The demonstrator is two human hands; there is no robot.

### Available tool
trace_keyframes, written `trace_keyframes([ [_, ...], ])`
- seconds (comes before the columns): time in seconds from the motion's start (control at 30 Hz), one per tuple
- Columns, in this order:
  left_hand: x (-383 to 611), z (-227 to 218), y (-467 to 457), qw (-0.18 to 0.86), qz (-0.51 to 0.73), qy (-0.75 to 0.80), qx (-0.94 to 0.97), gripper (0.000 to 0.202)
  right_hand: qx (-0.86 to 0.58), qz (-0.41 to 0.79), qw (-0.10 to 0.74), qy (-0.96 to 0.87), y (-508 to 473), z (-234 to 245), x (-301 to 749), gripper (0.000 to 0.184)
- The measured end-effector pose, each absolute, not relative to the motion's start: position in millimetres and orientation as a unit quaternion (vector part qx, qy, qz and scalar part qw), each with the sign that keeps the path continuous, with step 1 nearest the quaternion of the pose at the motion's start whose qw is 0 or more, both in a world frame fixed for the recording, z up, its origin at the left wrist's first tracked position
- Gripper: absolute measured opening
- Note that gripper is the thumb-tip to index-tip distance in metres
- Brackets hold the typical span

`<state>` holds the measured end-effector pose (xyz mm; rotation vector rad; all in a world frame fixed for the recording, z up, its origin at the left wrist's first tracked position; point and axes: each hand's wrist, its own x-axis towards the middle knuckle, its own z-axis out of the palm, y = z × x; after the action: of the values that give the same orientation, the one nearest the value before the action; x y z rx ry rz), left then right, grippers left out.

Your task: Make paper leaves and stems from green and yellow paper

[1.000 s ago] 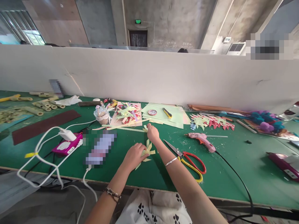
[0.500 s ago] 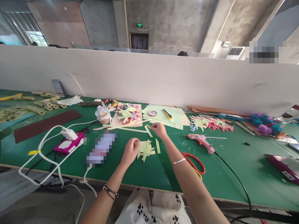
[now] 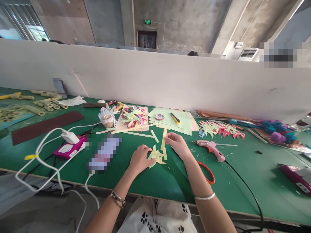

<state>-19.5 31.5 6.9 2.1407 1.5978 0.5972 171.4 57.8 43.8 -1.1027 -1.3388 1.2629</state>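
Observation:
My left hand is closed on a small bundle of pale yellow-green paper strips that rests on the green table. My right hand pinches the lower part of one long pale yellow strip that stands tilted up just above the bundle. Another loose strip lies flat a little farther away. Both wrists wear bracelets.
Red-and-yellow scissors lie partly under my right forearm. A pink glue gun with a black cord is to the right. Paper sheets, a utility knife, cut paper piles and a white partition lie beyond. Chargers and cables sit left.
My right hand has picked up a long yellow strip from farther back and drawn it toward the bundle. My left hand has stayed on the bundle, shifting it slightly.

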Motion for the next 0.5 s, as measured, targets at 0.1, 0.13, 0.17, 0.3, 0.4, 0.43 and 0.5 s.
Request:
trace_keyframes([
  [0.1,-17.1,2.8,31.2,0.195,0.211,0.573,0.768,0.022,-0.453,0.516,0.492,-0.535,47.6,44.1,185.1,0.028],
  [0.13,-17.3,2.0,31.6,0.198,0.214,0.573,0.766,0.02,-0.457,0.515,0.496,-0.529,44.1,44.6,189.6,0.027],
  [0.17,-17.8,1.7,32.1,0.202,0.218,0.572,0.765,0.019,-0.462,0.513,0.499,-0.523,40.7,45.0,193.9,0.026],
  [0.3,-20.1,7.1,33.4,0.227,0.248,0.571,0.749,0.023,-0.484,0.501,0.511,-0.504,30.1,44.3,209.0,0.024],
  [0.4,-20.8,14.8,32.0,0.251,0.274,0.569,0.734,0.033,-0.468,0.529,0.518,-0.482,23.8,42.8,212.5,0.023],
  [0.43,-21.2,17.0,31.7,0.26,0.28,0.568,0.729,0.035,-0.457,0.546,0.517,-0.475,21.6,42.9,211.2,0.023],
  [0.5,-23.6,20.5,33.1,0.276,0.287,0.569,0.72,0.037,-0.439,0.572,0.507,-0.473,17.7,44.7,205.9,0.023],
])
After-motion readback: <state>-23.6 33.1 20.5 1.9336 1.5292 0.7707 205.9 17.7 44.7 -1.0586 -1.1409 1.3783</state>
